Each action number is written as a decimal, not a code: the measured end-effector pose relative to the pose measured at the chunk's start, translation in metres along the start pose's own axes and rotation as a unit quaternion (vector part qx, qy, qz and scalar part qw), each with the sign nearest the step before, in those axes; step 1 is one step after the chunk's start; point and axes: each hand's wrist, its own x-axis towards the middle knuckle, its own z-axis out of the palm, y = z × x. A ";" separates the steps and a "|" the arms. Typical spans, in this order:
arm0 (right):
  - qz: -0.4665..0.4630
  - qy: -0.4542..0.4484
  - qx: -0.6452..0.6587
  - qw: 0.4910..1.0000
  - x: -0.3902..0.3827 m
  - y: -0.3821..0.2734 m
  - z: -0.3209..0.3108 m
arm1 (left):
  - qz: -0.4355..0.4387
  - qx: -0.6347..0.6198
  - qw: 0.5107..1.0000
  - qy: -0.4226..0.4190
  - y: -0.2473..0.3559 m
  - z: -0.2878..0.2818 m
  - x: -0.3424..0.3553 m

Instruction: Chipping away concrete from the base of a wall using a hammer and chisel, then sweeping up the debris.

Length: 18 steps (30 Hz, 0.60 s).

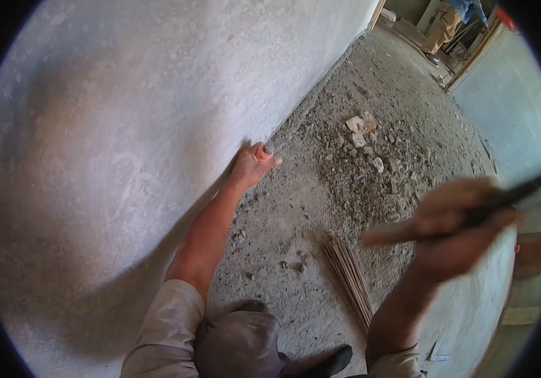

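Observation:
At the base of the plastered wall [94, 126], my left hand [251, 164] grips a short tool with an orange grip [261, 153], apparently a chisel, set where wall meets floor. My right hand [456, 230] is raised at the right, blurred, its fingers wrapped round a hammer [529, 184] with a dark handle and head. Below it, a bundle of thin rods [346, 277] lies on the rough concrete floor [270, 233]. My knee [239, 340] shows at the lower edge.
Rubble [365, 164] lies loose ahead. A pale wall [504, 101] runs along the right, with a small L-shaped square [437, 353] and a brown board [528, 255] low on that side. Through a doorway at the top, another person's legs [441, 34] show among planks.

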 end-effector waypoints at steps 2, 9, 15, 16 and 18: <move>-0.204 -0.081 -0.080 0.972 0.027 -0.017 0.015 | 0.056 0.027 0.998 0.013 0.000 -0.003 -0.001; 0.351 -0.113 -0.533 0.762 -0.121 0.166 -0.051 | -0.007 0.104 0.995 0.001 -0.029 0.005 0.010; 0.301 0.025 -0.369 0.879 -0.073 0.075 -0.015 | 0.079 -0.033 0.996 0.006 -0.028 0.015 0.002; 0.221 0.006 -0.310 0.925 -0.048 0.046 0.008 | 0.072 -0.019 0.997 0.019 -0.021 -0.007 -0.008; -0.052 0.043 -0.117 0.991 -0.009 0.018 0.010 | 0.041 0.013 0.999 0.000 -0.001 -0.007 -0.010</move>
